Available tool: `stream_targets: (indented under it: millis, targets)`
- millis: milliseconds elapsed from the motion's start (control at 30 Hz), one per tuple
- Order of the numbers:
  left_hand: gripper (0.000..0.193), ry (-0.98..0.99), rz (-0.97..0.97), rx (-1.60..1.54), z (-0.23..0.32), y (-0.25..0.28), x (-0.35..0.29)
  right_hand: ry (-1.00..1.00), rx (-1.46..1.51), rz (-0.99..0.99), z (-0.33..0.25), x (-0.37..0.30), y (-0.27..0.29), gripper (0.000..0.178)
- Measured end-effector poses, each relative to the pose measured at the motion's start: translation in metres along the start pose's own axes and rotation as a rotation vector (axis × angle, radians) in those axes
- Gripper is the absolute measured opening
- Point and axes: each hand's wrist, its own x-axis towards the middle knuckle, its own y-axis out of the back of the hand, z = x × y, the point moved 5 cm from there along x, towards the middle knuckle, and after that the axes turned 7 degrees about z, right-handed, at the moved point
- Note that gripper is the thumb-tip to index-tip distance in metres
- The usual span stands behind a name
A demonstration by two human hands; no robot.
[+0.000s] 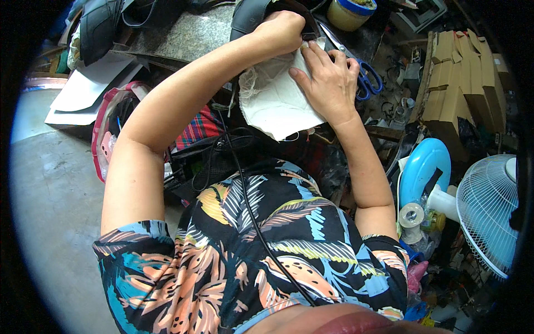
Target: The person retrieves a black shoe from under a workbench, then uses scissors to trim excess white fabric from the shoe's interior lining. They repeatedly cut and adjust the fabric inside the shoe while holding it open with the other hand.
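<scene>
My left hand (282,32) is closed in a fist at a black leather piece (248,20), which looks like a shoe or bag part. Its fingertips are turned down out of sight, so what they grip is hidden. Beside it my right hand (329,86) lies on a white cloth (272,106) with frayed edges, fingers stretched toward the leather. The cloth hangs down over the near side of the work place. Just right of the right hand are scissors (367,80) with blue handles, their blades pointing up and left.
A jar with a blue rim (351,12) stands at the far right. Black shoes (100,28) and white sheets (83,92) are at the left. Cardboard boxes (450,94) and a fan (489,209) stand on the right. A black cable (238,167) runs down over my shirt.
</scene>
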Motion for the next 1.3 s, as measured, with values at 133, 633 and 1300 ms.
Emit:
stream_targets:
  millis: [133,633,1300]
  targets:
    - [0.018,-0.124,0.143,-0.003,0.01,0.001,-0.012,-0.018,0.042,-0.061,0.003,0.004,-0.001,0.054]
    - [0.017,-0.161,-0.005,-0.08,0.021,0.005,-0.023,-0.017,0.056,0.104,0.009,0.002,0.002,0.03]
    - [0.025,-0.246,-0.101,-0.035,0.009,0.022,-0.041,-0.006,0.08,0.032,0.018,0.001,0.003,0.024]
